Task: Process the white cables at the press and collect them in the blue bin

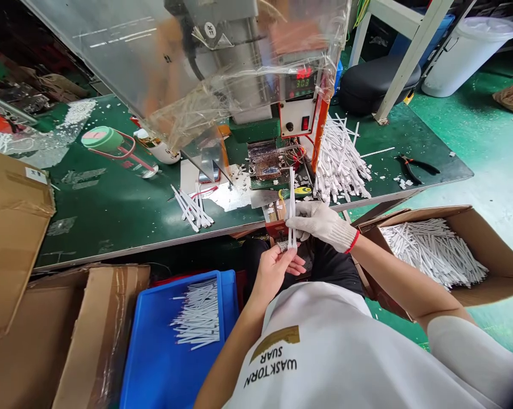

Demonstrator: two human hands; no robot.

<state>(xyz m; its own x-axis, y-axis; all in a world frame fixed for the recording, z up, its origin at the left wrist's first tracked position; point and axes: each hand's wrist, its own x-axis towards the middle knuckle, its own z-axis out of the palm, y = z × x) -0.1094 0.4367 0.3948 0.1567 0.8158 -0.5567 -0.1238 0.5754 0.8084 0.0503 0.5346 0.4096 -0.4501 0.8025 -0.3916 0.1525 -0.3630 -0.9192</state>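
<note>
We note the right hand (322,223), in a white knit glove with a red cuff, pinching a narrow white strip (291,199) between thumb and fingers, which sit close together on it. The strip stands nearly upright over the lap, just in front of the bench edge. The bare left hand (274,272) lies palm up just below, its fingers (296,264) gently curved beside the strip's lower end, where a small silvery piece (285,246) shows. Whether those fingers grip it, we cannot tell.

Ahead, on the green workbench (111,227), a bench machine (260,108) with a digital readout stands behind plastic film. A heap of white strips (339,162) lies to its right, a smaller bundle of strips (192,209) to its left, and orange-and-black pliers (416,169) farther right. Below the bench, a blue tray (130,363) holds neatly aligned strips on the left side; an open cardboard box (464,227) of loose strips sits on the right.
</note>
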